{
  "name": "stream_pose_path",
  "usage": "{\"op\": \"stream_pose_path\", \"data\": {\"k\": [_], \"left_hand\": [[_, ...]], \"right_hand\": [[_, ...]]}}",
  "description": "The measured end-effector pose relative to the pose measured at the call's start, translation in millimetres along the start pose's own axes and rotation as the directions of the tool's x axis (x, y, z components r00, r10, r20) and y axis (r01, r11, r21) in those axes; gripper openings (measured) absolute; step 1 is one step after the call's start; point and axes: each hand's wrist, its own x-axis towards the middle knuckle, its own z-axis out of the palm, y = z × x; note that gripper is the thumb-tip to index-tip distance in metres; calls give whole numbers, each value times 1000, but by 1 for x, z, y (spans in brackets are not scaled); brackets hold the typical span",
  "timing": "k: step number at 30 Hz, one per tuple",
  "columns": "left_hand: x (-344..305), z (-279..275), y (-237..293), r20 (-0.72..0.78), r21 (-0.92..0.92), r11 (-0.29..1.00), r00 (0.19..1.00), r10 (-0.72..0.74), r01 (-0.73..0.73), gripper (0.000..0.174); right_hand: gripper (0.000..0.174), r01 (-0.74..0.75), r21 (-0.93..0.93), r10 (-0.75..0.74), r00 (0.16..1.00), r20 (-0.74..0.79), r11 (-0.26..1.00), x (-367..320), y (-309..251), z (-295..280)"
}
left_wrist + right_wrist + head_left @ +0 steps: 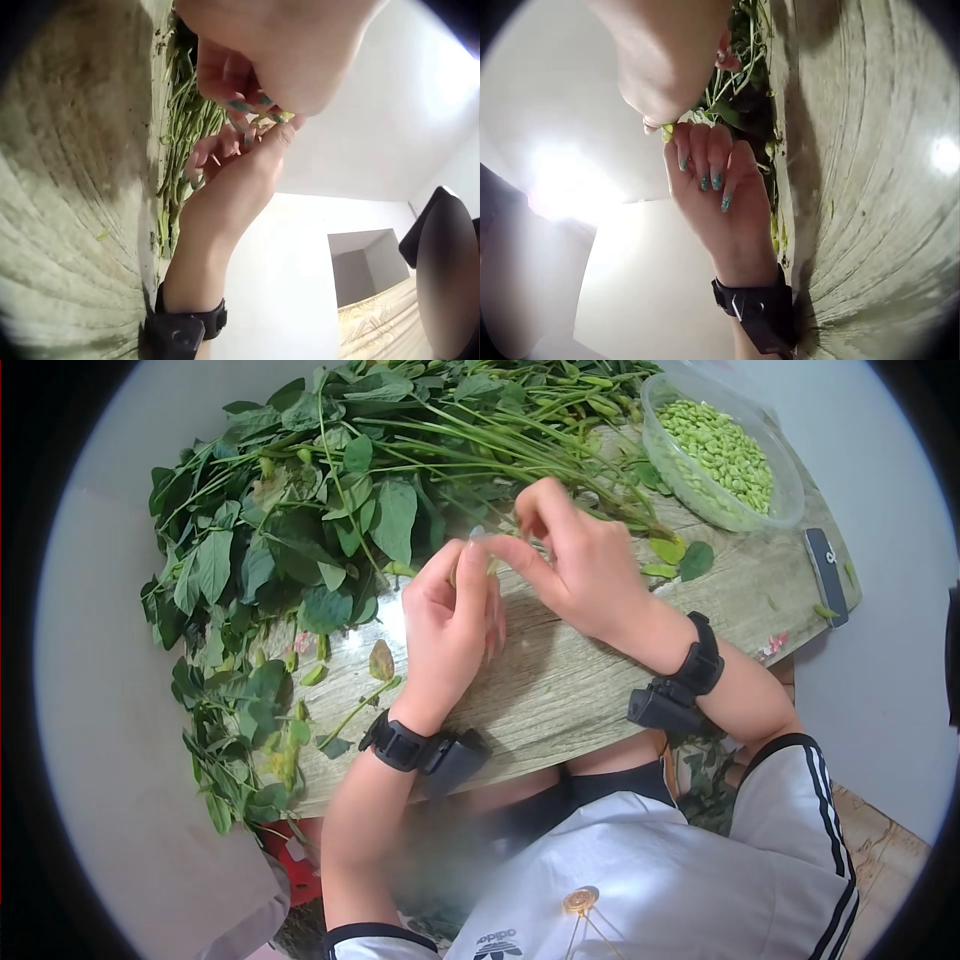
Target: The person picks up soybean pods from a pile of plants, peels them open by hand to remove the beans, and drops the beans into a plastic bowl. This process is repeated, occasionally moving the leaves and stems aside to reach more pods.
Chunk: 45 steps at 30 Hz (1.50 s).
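Observation:
Over the wooden table point(560, 690), both hands meet at their fingertips around a small yellow-green soybean pod point(667, 133). My left hand point(450, 610) pinches the pod, its other fingers curled toward the palm. From the other side, my right hand point(590, 565) reaches its thumb to the same pod, its index finger bent above. In the left wrist view the pod point(286, 116) shows as a small bit between the fingertips, mostly covered by them. Behind the hands lies a heap of leafy soybean stalks point(390, 510) with pods on them.
A clear plastic tub point(790, 510) of shelled green beans point(720, 450) stands at the back right. A dark phone-like object point(826, 575) lies by the table's right edge. Loose leaves and pods point(315, 675) are scattered at the left, with a fallen leaf point(697, 560) beside the right hand.

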Motion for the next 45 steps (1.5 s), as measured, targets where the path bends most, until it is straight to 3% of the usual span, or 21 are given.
{"op": "stream_pose_path", "data": {"k": [4, 6, 7, 9, 10, 12, 16, 19, 22, 24, 30, 34, 37, 39, 41, 42, 43, 44, 45], "left_hand": [[2, -2, -10, -25, 150, 983, 993, 113, -108, 31], [4, -6, -19, 41, 261, 931, 966, 254, -255, 27], [3, -7, -19, 40, 262, 931, 967, 252, -254, 27], [3, -8, -17, 53, 120, 972, 979, 195, -200, 25], [3, -8, -16, 51, 119, 972, 979, 196, -201, 25], [3, -9, -12, 73, -25, 992, 990, 122, -121, 26], [4, -8, -7, 44, 25, 989, 988, 145, -146, 30], [2, -11, -8, 77, -57, 995, 993, 92, -87, 33], [1, -12, -4, 118, -124, 988, 987, 107, -92, 34], [2, -12, -1, 115, -58, 993, 987, 109, -103, 34], [7, -15, -8, 131, 35, 995, 988, 87, -92, 28], [9, -14, -14, 134, 105, 982, 981, 142, -156, 33], [8, -15, -13, 101, 34, 994, 990, 103, -106, 34], [9, -17, -16, 127, -14, 990, 982, 140, -140, 34], [9, -17, -15, 126, -7, 992, 984, 129, -130, 34], [9, -16, -15, 124, 0, 993, 985, 118, -119, 35], [9, -15, -15, 127, -4, 993, 985, 120, -121, 35], [8, -15, -15, 121, -16, 996, 988, 91, -90, 35], [8, -14, -14, 116, -28, 998, 991, 62, -59, 35]], "right_hand": [[46, -65, 4, 65, 997, 46, 998, 2, -7, -15], [42, -145, 154, 93, 949, 302, 977, 0, -4, -15], [42, -146, 156, 93, 949, 303, 977, 0, -2, -12], [35, -290, 376, 134, 911, 390, 880, 0, 3, -9], [35, -289, 374, 133, 911, 391, 881, 0, 2, -9], [30, -470, 507, 170, 831, 529, 722, 3, -4, -11], [22, -578, 506, 194, 759, 621, 640, 7, -10, -19], [23, -630, 530, 195, 729, 656, 568, 6, -11, -19], [29, -552, 525, 180, 780, 599, 648, 2, -8, -14], [27, -364, 528, 93, 878, 470, 767, 0, -5, -13], [28, -492, 493, 140, 795, 590, 718, 1, 10, -13], [31, -518, 446, 228, 800, 555, 730, 7, 6, -19], [33, -350, 567, 242, 935, 258, 746, 16, 10, -28], [39, -204, 746, 289, 957, 16, 634, 27, 25, -49], [44, 1, 956, 398, 909, -124, 295, 43, 41, -66], [44, 2, 955, 398, 909, -126, 297, 41, 58, -73], [30, 17, 992, 358, 932, -61, 125, 34, 81, -78], [34, 20, 998, 308, 951, -3, -52, 32, 95, -81], [39, 1, 995, 625, 778, -61, 96, 44, 90, -73]]}}
